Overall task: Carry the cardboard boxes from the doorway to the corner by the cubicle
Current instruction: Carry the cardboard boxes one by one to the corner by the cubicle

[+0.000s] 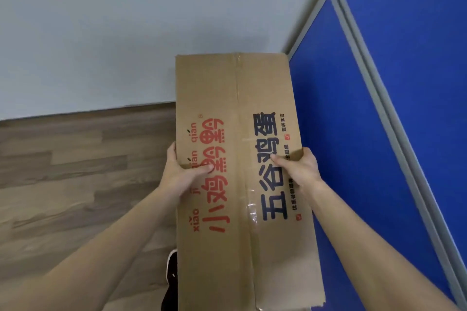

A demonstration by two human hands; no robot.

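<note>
- A cardboard box (240, 171) printed with red and dark characters is held out in front of the person, long side running away from the camera
- The grip of the left hand (180, 171) is closed on the box's left edge: the thumb is laid across the top face and the fingers are wrapped round the side
- The grip of the right hand (298, 169) is closed on the right edge in the same way, thumb on top and fingers curled over the side
- The box is seen just beside the blue cubicle partition (379, 108), its far end close to where the partition meets the pale wall (126, 33)
- Whether the box is lifted clear of the wooden floor (75, 171) or stood on it cannot be told, since its underside is hidden
- A dark shoe (171, 275) is visible beside the box's near left edge
- The carry of this box is judged nearly finished, as the corner is already reached; setting down and letting go are judged to remain
- No other boxes are seen in the corner or elsewhere, so how many are left at the doorway cannot be told
</note>
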